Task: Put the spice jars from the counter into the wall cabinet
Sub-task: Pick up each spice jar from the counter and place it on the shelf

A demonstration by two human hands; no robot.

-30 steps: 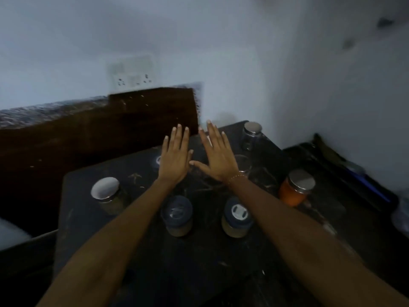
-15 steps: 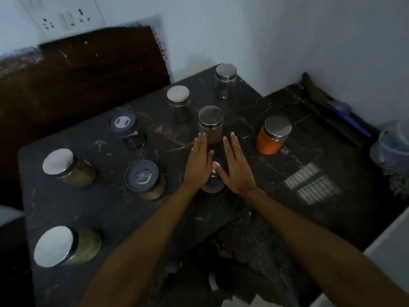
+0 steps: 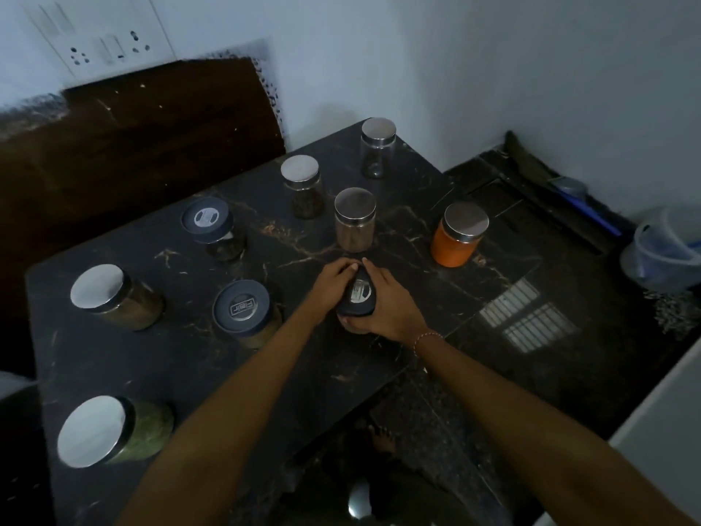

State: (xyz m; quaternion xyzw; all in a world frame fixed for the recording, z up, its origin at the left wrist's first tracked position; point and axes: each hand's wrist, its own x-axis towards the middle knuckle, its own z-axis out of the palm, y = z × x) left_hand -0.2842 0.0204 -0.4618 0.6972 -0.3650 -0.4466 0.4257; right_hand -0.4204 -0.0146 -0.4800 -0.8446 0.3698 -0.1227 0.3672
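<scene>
Left hand (image 3: pixel 330 283) and right hand (image 3: pixel 387 302) clasp a dark-lidded jar (image 3: pixel 356 296) on the bench (image 3: pixel 189 358); a steel-lidded jar (image 3: pixel 355 219) stands just beyond, seemingly clear.

A dark marble counter (image 3: pixel 182 358) carries nine lidded spice jars (image 3: pixel 459 235) (one orange-filled).

A single head-worn wide-angle view looks steeply down and forward from above the dark marble worktop (image 3: pixel 197 370), close enough that both forearms fill the lower frame, facing a white wall corner (image 3: pixel 425 70).
</scene>
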